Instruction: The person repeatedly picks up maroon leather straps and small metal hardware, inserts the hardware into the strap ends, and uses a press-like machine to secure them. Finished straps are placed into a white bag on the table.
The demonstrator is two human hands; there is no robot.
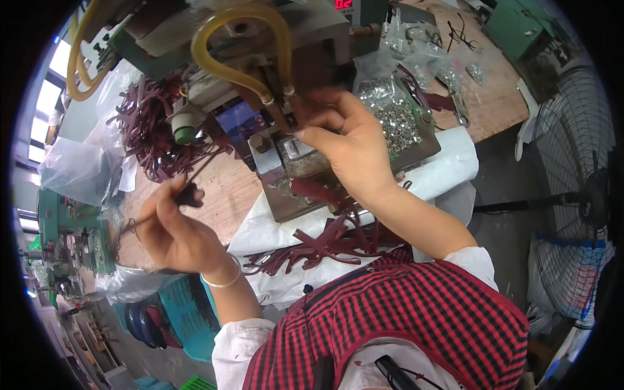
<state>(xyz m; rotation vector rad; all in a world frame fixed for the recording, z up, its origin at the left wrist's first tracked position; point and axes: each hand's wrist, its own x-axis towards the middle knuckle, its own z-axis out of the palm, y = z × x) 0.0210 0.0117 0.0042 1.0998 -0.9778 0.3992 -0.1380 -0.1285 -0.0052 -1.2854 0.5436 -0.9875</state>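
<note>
My left hand pinches a dark maroon leather strap above the wooden bench, its fingers closed on the strap's end. My right hand reaches up to the press machine, with thumb and fingers pinching a small part at the machine's tip; what exactly it holds is too small to tell. A pile of maroon straps lies at the left of the machine. More straps rest on white sheeting in front of me.
A tray of small silver metal fittings sits right of the machine. Yellow hoses loop over it. Clear plastic bags lie at the left, a standing fan at the right, a teal crate below the wooden bench.
</note>
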